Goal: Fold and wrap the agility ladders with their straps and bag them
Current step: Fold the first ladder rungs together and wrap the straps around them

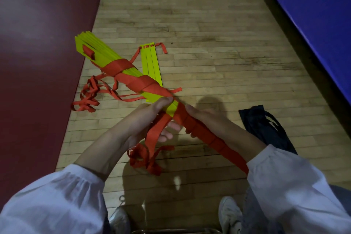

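Both hands hold the folded ladder bundle (106, 57) above the wooden floor (209, 43). The left hand (152, 118) curls round its middle, thumb on top. The right hand (205, 119) seems closed round the strap-wound near end, fingers mostly hidden. Loose red strap (152, 138) trails down, and a dark bag (266, 127) lies to the right.

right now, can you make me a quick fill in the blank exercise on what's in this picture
The left hand and right hand both grip the bundle of flat plastic rungs, coloured ____.
The fabric straps wound round it are ____.
The dark fabric bag lies on a plank floor made of ____.
Missing words: yellow; red; wood.
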